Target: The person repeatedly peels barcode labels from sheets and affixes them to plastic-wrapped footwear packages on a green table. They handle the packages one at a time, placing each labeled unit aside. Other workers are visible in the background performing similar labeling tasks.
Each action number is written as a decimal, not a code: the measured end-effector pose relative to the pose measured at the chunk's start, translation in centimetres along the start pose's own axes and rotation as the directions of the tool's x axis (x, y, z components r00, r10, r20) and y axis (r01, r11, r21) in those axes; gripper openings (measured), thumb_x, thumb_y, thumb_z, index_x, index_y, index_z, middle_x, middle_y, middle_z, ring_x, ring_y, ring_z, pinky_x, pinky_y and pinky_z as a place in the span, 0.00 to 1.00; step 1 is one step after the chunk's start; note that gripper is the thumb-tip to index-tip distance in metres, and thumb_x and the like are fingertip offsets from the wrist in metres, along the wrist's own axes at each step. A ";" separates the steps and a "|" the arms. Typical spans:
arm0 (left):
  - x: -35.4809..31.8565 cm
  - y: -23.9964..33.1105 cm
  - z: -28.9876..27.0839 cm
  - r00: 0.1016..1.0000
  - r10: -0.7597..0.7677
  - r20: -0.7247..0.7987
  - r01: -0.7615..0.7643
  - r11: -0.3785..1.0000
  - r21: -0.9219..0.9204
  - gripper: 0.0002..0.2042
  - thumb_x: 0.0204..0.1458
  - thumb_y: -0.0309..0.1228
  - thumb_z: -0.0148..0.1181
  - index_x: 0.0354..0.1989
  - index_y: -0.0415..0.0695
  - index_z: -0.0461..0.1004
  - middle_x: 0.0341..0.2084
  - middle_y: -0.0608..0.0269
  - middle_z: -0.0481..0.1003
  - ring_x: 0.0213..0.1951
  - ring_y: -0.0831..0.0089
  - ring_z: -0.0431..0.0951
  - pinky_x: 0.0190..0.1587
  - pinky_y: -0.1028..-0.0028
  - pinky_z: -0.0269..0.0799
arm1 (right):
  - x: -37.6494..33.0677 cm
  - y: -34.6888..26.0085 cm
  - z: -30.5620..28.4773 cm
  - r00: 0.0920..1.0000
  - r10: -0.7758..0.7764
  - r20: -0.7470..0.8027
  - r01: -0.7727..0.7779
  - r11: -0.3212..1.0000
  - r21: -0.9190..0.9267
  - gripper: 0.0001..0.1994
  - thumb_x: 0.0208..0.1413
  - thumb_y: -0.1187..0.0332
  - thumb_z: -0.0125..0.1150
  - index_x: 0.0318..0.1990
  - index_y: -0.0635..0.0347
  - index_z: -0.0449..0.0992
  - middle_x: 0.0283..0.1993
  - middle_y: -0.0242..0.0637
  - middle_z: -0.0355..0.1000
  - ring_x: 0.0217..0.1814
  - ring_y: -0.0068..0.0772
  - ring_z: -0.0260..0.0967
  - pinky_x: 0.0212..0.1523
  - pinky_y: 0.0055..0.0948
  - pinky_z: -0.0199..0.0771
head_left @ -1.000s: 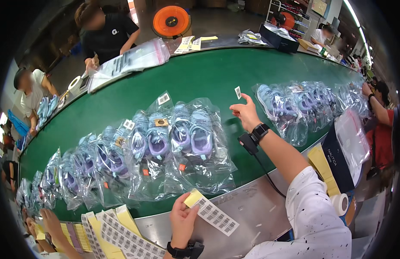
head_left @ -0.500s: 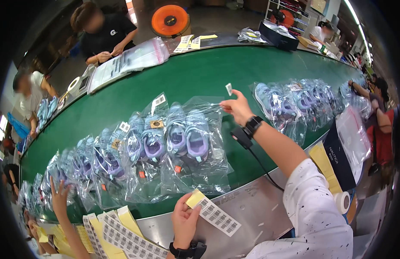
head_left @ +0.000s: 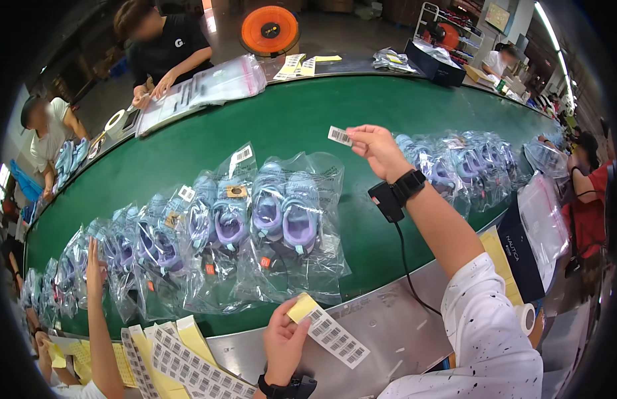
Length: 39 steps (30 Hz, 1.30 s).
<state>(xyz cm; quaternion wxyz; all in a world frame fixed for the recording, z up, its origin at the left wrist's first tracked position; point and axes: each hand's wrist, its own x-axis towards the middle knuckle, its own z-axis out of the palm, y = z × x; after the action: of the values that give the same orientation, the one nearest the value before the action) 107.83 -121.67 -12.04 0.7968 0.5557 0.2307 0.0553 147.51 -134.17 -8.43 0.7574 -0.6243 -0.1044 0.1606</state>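
Note:
My left hand is closed on a strip of barcode labels with a bare yellow end, above the metal edge of the belt. Over the green belt, my right hand pinches a single white barcode label between thumb and fingers. Just left of and below that hand lies a clear plastic bag with a pair of light blue shoes inside, lined in purple. The neighbouring bagged pair to its left has a barcode label on its upper corner.
More bagged shoes lie at right. Label sheets rest at lower left, beside a co-worker's raised hand. A dark box and tape roll sit at right. Across the green belt a person handles plastic bags.
My right hand has moved right and away from the bag's corner; its label now faces me. The bagged shoes have shifted slightly left. My left hand has barely moved.

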 end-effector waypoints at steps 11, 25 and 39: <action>0.2 -0.6 0.1 0.999 0.030 0.030 -0.028 0.998 -0.058 0.22 0.55 0.16 0.54 0.60 0.33 0.60 0.51 0.49 0.72 0.47 0.72 0.77 0.47 0.78 0.74 | -5.3 -1.4 5.4 0.848 -0.344 0.404 0.528 0.481 -0.700 0.05 0.48 0.70 0.62 0.30 0.63 0.77 0.59 0.51 0.68 0.63 0.46 0.65 0.62 0.37 0.60; 0.1 -0.3 -0.6 0.998 0.040 0.043 -0.038 0.998 -0.041 0.23 0.55 0.16 0.55 0.61 0.33 0.60 0.49 0.48 0.73 0.46 0.72 0.78 0.46 0.78 0.74 | -0.9 2.2 7.7 0.870 -0.387 0.305 0.475 0.494 -0.728 0.08 0.45 0.75 0.59 0.36 0.65 0.76 0.26 0.44 0.75 0.29 0.40 0.73 0.34 0.34 0.72; -0.6 -0.8 -0.4 0.994 0.107 0.015 -0.107 0.994 -0.002 0.20 0.55 0.17 0.56 0.57 0.36 0.66 0.41 0.54 0.78 0.41 0.77 0.78 0.40 0.81 0.73 | -3.2 0.6 -18.7 0.936 -0.353 0.011 0.134 0.325 -0.936 0.19 0.48 0.64 0.66 0.47 0.63 0.77 0.49 0.49 0.74 0.53 0.46 0.71 0.54 0.37 0.70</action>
<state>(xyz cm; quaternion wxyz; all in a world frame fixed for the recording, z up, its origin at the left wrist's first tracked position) 106.96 -121.87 -12.73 0.7947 0.5672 0.1946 0.0939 151.22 -152.30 -12.63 0.2963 -0.9293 -0.1946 -0.1038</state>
